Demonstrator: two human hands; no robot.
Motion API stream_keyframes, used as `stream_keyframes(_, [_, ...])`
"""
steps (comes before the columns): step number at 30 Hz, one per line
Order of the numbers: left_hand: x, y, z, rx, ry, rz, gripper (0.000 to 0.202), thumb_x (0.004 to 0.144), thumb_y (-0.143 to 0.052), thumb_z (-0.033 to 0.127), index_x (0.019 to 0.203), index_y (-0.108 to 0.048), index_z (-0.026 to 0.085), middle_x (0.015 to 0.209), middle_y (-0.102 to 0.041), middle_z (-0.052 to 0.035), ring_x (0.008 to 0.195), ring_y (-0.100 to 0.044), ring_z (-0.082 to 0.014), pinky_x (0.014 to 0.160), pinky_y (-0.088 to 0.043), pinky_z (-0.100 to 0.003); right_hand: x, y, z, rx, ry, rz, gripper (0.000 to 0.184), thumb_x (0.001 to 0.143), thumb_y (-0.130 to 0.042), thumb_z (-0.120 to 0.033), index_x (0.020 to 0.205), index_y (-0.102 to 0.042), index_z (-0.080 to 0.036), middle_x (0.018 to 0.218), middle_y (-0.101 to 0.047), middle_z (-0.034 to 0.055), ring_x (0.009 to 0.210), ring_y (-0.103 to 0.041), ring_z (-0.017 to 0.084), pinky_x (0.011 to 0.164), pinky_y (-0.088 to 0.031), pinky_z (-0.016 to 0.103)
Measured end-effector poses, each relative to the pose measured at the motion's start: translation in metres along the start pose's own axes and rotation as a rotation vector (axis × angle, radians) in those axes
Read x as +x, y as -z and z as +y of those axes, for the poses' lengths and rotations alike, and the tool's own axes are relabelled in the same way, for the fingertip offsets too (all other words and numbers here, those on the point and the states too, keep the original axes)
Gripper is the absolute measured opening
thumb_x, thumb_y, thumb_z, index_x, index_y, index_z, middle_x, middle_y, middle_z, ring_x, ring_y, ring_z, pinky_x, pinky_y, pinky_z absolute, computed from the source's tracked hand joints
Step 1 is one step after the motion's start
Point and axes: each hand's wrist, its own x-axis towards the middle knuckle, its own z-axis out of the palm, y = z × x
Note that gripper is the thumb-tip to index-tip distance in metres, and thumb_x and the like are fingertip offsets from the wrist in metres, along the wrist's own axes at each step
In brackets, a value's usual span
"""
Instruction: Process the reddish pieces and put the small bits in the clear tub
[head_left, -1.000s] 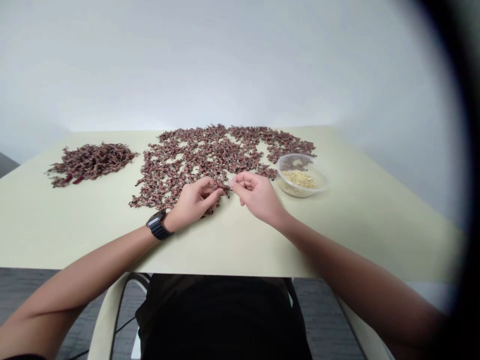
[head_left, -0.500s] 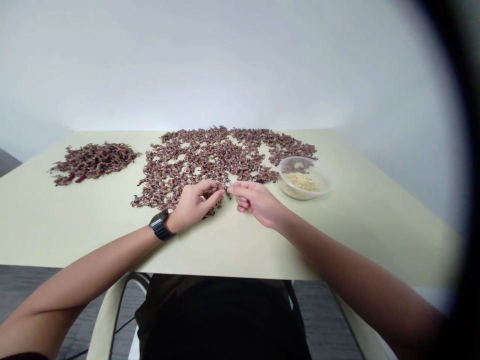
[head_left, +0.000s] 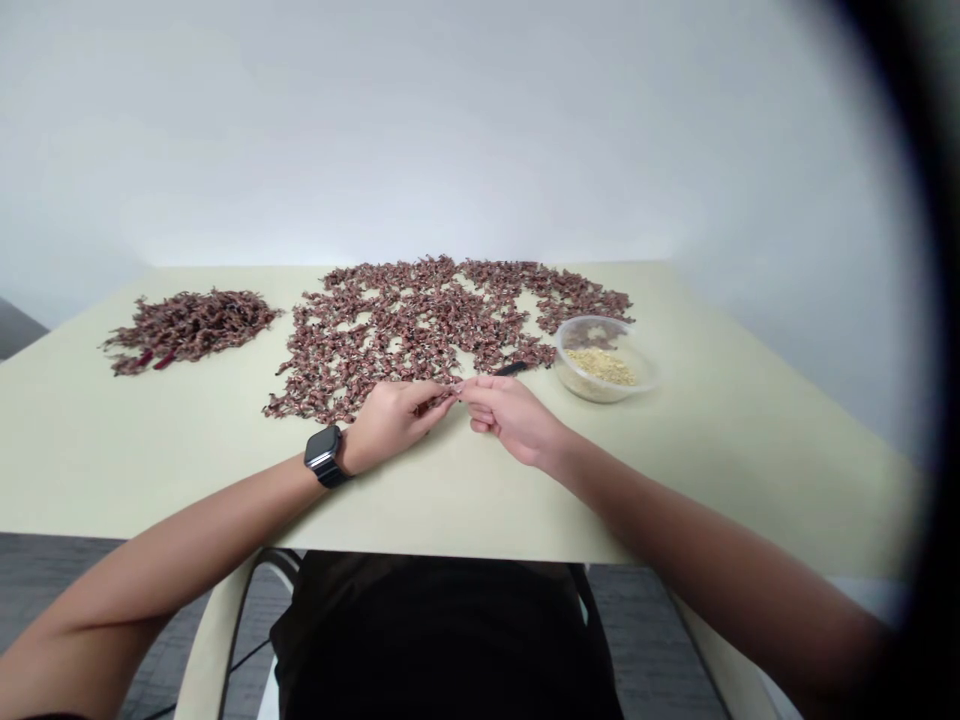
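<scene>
My left hand [head_left: 394, 425], with a black watch [head_left: 324, 452] on its wrist, is closed in a pinch at the front edge of a wide spread of shrivelled reddish-brown dried pieces [head_left: 420, 310]. Thumb and fingers grip a small dried piece [head_left: 455, 392], mostly hidden by the fingertips. My right hand [head_left: 517, 415] pinches at the same spot from the other side, its other fingers curled, and the fingertips of both hands meet. Just behind the right hand lies a slim black object [head_left: 512, 369], partly covered.
Right of the spread stands a clear round plastic bowl [head_left: 643, 378] holding pale yellow bits [head_left: 600, 366]. A denser heap of brown dried pieces [head_left: 199, 325] lies at the left, with dark red pieces [head_left: 164, 358] at its front. The pale table [head_left: 465, 510] meets a wall behind.
My left hand has turned, its fingers lower and closer together over the small piece. My right hand has shifted slightly down, and more of the slim black object shows.
</scene>
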Motion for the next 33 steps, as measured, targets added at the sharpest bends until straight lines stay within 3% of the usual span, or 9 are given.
stream_keyframes(7, [0.002,0.006,0.004,-0.089,0.065,-0.050,0.022,0.098,-0.060,0.029,0.087,-0.074,0.016,0.067,-0.068,-0.0002,0.057,-0.057,-0.0083,0.059,-0.040,-0.020,0.000,0.001,0.001,0.033,-0.025,-0.028,0.017,0.074,-0.080,-0.025,0.082,-0.068,-0.014,0.056,-0.036,-0.0075,0.054,-0.027,0.008,0.053,-0.024,0.027])
stream_keyframes(14, [0.003,0.005,0.004,-0.223,0.166,0.056,0.027,0.095,-0.064,0.033,0.080,-0.077,0.015,0.070,-0.072,-0.0015,0.062,-0.061,-0.0097,0.059,-0.043,-0.019,0.000,0.002,0.000,0.030,-0.076,-0.074,0.025,0.076,-0.082,-0.028,0.092,-0.069,-0.014,0.058,-0.037,-0.0078,0.055,-0.027,0.008,0.054,-0.026,0.025])
stream_keyframes(24, [0.008,0.006,0.005,-0.345,0.287,0.032,0.027,0.092,-0.068,0.040,0.086,-0.076,0.015,0.073,-0.072,-0.0026,0.063,-0.065,-0.0117,0.060,-0.048,-0.020,0.003,0.008,-0.004,0.003,-0.073,-0.160,0.024,0.077,-0.082,-0.031,0.091,-0.070,-0.016,0.058,-0.034,-0.0087,0.054,-0.025,0.008,0.054,-0.025,0.025])
stream_keyframes(29, [0.009,0.007,0.003,-0.497,0.371,-0.029,0.031,0.091,-0.068,0.044,0.088,-0.074,0.014,0.070,-0.069,-0.0026,0.055,-0.061,-0.0102,0.053,-0.048,-0.019,0.002,0.008,-0.004,-0.098,0.007,-0.147,0.026,0.077,-0.083,-0.036,0.087,-0.070,-0.017,0.058,-0.039,-0.0077,0.053,-0.029,0.008,0.053,-0.028,0.026])
stream_keyframes(33, [0.011,0.008,0.002,-0.627,0.462,-0.107,0.033,0.090,-0.070,0.047,0.089,-0.071,0.014,0.063,-0.066,-0.0016,0.050,-0.061,-0.0112,0.046,-0.047,-0.019,0.003,0.006,-0.004,-0.163,0.051,-0.114,0.028,0.074,-0.084,-0.039,0.086,-0.071,-0.017,0.069,-0.055,-0.0024,0.053,-0.034,0.007,0.053,-0.032,0.027])
